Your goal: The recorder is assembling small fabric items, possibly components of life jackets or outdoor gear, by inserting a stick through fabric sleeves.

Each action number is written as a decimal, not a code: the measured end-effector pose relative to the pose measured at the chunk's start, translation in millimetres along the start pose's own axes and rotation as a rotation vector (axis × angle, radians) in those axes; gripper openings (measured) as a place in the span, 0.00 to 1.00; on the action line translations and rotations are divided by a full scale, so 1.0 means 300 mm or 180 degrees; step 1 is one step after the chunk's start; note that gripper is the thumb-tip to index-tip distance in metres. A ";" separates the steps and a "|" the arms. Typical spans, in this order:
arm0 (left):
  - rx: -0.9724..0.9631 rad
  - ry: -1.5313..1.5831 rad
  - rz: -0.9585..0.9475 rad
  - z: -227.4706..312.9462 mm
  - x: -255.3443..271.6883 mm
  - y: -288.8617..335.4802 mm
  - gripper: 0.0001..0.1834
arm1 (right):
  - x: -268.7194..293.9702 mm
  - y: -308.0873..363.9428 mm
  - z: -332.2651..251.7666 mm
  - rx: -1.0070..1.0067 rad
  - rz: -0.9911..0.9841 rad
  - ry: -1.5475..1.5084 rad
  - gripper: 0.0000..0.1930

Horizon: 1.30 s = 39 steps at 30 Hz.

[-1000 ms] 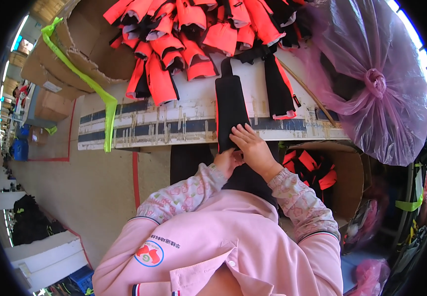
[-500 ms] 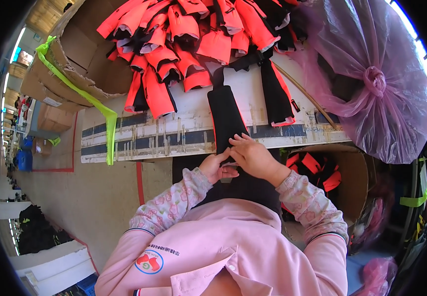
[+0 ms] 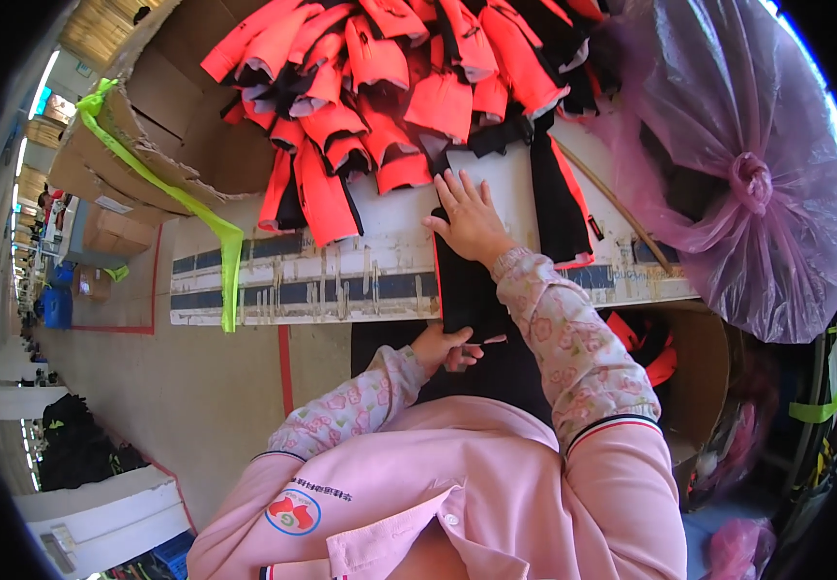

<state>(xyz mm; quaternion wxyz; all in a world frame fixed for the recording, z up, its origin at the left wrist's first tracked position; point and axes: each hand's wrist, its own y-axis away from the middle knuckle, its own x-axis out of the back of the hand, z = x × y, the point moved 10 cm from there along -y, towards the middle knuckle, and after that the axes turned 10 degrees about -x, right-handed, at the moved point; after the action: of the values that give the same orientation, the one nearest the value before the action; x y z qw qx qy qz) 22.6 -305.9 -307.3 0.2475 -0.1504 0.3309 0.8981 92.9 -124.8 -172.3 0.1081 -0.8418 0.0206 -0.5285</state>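
A long black fabric piece with orange edging lies over the near edge of the table, partly under my right arm. My right hand rests flat on its far part, fingers spread, palm down. At the table's edge my left hand is closed, thumb over fingers, at the near end of the same piece. A small thin pale item juts out beside the left fingers; its kind cannot be made out. Beyond my right hand is a heap of orange and black fabric sleeves.
A torn cardboard box with a yellow-green strip stands at the left of the white table. A tied purple plastic bag bulges at the right. Under the table's right side, another box holds orange and black pieces.
My right hand has moved away from my left, forward along the black piece, and flattened out with fingers spread. My left hand stays by the near end.
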 end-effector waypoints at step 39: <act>-0.2208 0.1262 -0.0067 0.659 -0.229 0.115 0.18 | 0.529 0.591 0.582 -0.1228 0.1187 0.0136 0.10</act>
<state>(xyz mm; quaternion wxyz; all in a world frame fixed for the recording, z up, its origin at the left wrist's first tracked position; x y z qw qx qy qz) 40.1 -220.2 -114.1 0.1225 -0.3988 0.0478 0.9076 332.9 -293.4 -141.0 0.0408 -0.8171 0.2780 -0.5034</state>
